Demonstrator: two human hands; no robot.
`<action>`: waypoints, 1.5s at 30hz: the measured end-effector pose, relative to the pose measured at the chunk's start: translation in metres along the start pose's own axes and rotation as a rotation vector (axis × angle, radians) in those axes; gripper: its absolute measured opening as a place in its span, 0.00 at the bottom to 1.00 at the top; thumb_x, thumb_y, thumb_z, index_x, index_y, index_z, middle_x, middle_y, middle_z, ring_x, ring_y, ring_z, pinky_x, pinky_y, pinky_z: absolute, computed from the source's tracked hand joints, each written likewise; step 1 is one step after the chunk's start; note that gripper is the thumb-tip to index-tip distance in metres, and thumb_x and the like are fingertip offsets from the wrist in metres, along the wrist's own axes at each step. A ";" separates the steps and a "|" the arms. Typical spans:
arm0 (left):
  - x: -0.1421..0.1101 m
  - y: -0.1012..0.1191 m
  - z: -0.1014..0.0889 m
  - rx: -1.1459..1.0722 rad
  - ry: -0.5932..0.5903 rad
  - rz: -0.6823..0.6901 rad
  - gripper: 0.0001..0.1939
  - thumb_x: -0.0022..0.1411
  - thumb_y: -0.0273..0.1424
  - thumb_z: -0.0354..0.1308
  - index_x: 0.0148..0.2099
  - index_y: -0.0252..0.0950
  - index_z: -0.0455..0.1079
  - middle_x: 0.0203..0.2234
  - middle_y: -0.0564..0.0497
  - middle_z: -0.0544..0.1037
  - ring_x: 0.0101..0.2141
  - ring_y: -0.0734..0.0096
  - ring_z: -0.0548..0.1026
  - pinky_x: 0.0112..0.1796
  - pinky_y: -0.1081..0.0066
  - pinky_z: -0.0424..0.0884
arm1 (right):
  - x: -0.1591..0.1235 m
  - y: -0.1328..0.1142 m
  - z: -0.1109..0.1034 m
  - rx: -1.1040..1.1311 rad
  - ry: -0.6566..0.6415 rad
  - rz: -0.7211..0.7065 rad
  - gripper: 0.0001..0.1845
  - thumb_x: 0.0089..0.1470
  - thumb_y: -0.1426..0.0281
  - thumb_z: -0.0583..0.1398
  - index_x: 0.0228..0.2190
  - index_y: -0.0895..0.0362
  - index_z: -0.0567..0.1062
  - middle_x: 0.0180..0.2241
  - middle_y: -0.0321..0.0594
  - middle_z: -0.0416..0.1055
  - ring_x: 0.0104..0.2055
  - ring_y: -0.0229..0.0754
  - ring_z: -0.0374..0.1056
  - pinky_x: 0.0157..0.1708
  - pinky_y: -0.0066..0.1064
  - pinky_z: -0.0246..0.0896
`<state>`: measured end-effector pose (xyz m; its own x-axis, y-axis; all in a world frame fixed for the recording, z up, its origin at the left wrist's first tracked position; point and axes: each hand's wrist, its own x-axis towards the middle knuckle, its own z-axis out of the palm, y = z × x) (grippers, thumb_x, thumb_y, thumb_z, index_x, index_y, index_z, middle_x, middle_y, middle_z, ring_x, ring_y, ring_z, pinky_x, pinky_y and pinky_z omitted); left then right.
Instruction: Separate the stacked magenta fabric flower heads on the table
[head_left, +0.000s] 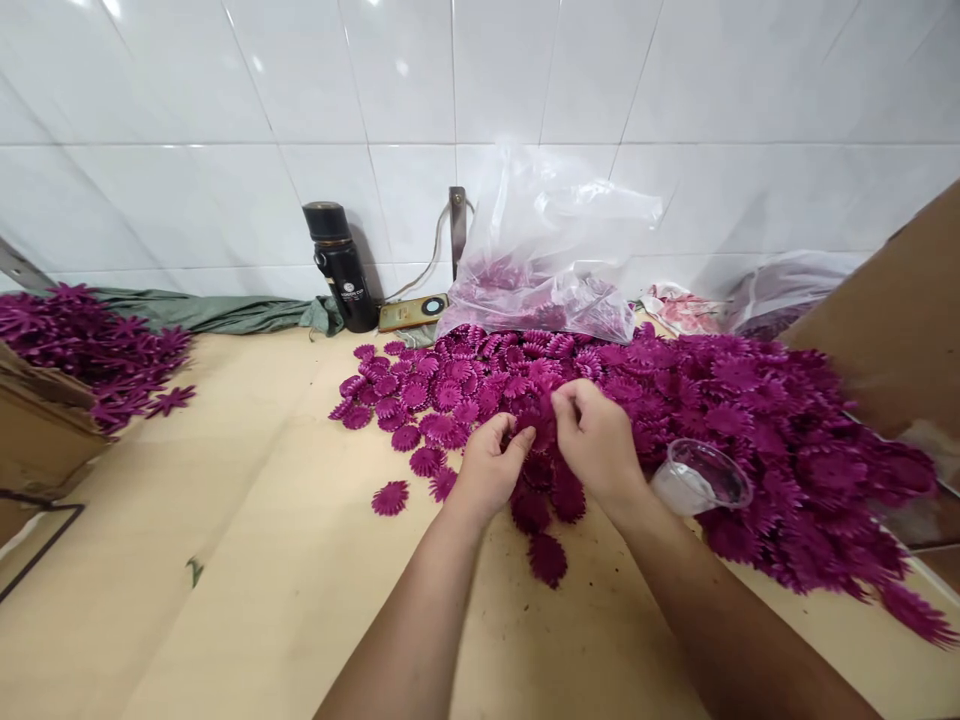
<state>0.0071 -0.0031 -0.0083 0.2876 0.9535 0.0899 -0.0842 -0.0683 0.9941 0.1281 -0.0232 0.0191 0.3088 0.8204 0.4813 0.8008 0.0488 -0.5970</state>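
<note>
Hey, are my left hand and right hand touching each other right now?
Apart: the head view shows purple petals in a narrow gap between the left hand and the right hand.

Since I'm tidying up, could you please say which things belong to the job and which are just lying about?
Job: purple petal pieces; probably the clear cup and plastic bag.
Apparently lying about: black bottle, gold device, green cloth.

Flower pieces [735, 400] are lying on the table [225, 560] before you.
Behind them a bag [555, 240] is resting, with a bottle [349, 275] standing to its left; a cup [701, 478] is sitting by the near edge, right of centre; another pile [82, 340] is lying at your far left.
</note>
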 end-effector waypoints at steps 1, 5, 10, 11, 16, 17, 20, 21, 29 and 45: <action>0.000 0.000 0.000 0.004 0.006 0.010 0.14 0.50 0.35 0.59 0.21 0.36 0.58 0.17 0.58 0.58 0.22 0.77 0.56 0.25 0.74 0.54 | 0.004 -0.003 0.000 -0.001 0.020 0.000 0.08 0.51 0.67 0.51 0.22 0.53 0.63 0.19 0.36 0.65 0.22 0.41 0.60 0.26 0.32 0.52; 0.000 0.001 -0.004 -0.043 0.031 0.015 0.16 0.50 0.38 0.59 0.21 0.37 0.56 0.17 0.59 0.57 0.21 0.78 0.54 0.24 0.74 0.52 | 0.026 -0.008 -0.011 0.005 0.075 -0.038 0.07 0.50 0.68 0.51 0.22 0.53 0.61 0.19 0.35 0.63 0.23 0.41 0.60 0.28 0.33 0.54; 0.003 -0.003 -0.010 -0.051 0.164 0.000 0.18 0.48 0.39 0.61 0.20 0.37 0.56 0.16 0.59 0.55 0.21 0.78 0.53 0.24 0.74 0.52 | 0.068 0.025 -0.071 -0.132 0.394 0.182 0.08 0.48 0.70 0.51 0.21 0.50 0.56 0.24 0.41 0.62 0.33 0.50 0.64 0.38 0.45 0.55; 0.004 -0.004 -0.011 -0.056 0.175 -0.006 0.18 0.47 0.39 0.61 0.20 0.37 0.56 0.16 0.59 0.55 0.21 0.78 0.53 0.24 0.74 0.52 | 0.074 0.034 -0.087 -0.142 0.374 0.201 0.08 0.48 0.69 0.53 0.21 0.50 0.57 0.26 0.42 0.62 0.36 0.53 0.64 0.40 0.48 0.54; 0.006 -0.005 -0.008 -0.102 0.179 -0.015 0.18 0.46 0.42 0.62 0.21 0.36 0.60 0.17 0.58 0.59 0.22 0.78 0.56 0.26 0.74 0.55 | 0.070 0.051 -0.117 -0.392 0.283 0.199 0.06 0.42 0.68 0.62 0.24 0.52 0.67 0.40 0.53 0.62 0.56 0.66 0.51 0.51 0.57 0.47; 0.005 -0.005 -0.008 -0.103 0.180 -0.025 0.18 0.45 0.43 0.63 0.21 0.36 0.60 0.17 0.58 0.60 0.22 0.78 0.57 0.26 0.74 0.55 | 0.061 0.045 -0.110 -0.393 0.251 0.126 0.05 0.43 0.69 0.61 0.26 0.53 0.70 0.41 0.54 0.64 0.56 0.65 0.52 0.52 0.56 0.47; 0.004 -0.003 -0.007 -0.073 0.169 -0.056 0.20 0.43 0.44 0.64 0.21 0.35 0.61 0.17 0.58 0.60 0.23 0.78 0.58 0.27 0.74 0.56 | 0.028 0.017 -0.069 -0.114 -0.091 -0.008 0.07 0.47 0.67 0.60 0.30 0.56 0.73 0.34 0.47 0.71 0.40 0.51 0.67 0.41 0.49 0.61; 0.004 -0.002 -0.007 -0.069 0.150 -0.060 0.20 0.43 0.45 0.64 0.21 0.35 0.61 0.17 0.58 0.60 0.22 0.78 0.58 0.26 0.74 0.56 | 0.018 0.007 -0.054 -0.003 -0.238 -0.029 0.08 0.47 0.65 0.59 0.31 0.56 0.74 0.32 0.44 0.73 0.35 0.48 0.68 0.37 0.45 0.63; 0.005 -0.006 -0.008 -0.073 0.091 -0.049 0.24 0.45 0.49 0.60 0.19 0.36 0.55 0.15 0.59 0.54 0.20 0.80 0.52 0.22 0.76 0.50 | -0.002 0.000 0.004 0.385 -0.411 -0.067 0.04 0.47 0.70 0.56 0.23 0.56 0.67 0.22 0.32 0.65 0.25 0.36 0.61 0.26 0.29 0.57; 0.005 -0.002 -0.008 -0.206 0.149 -0.046 0.09 0.47 0.32 0.63 0.31 0.34 0.71 0.24 0.52 0.75 0.29 0.72 0.70 0.36 0.71 0.66 | 0.079 0.073 -0.104 -0.179 0.375 0.149 0.14 0.39 0.65 0.63 0.19 0.48 0.60 0.28 0.45 0.67 0.50 0.66 0.60 0.49 0.59 0.48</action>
<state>0.0011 0.0038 -0.0102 0.1533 0.9880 0.0201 -0.2712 0.0225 0.9623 0.2648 -0.0138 0.0802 0.5662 0.5461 0.6174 0.7994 -0.1814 -0.5727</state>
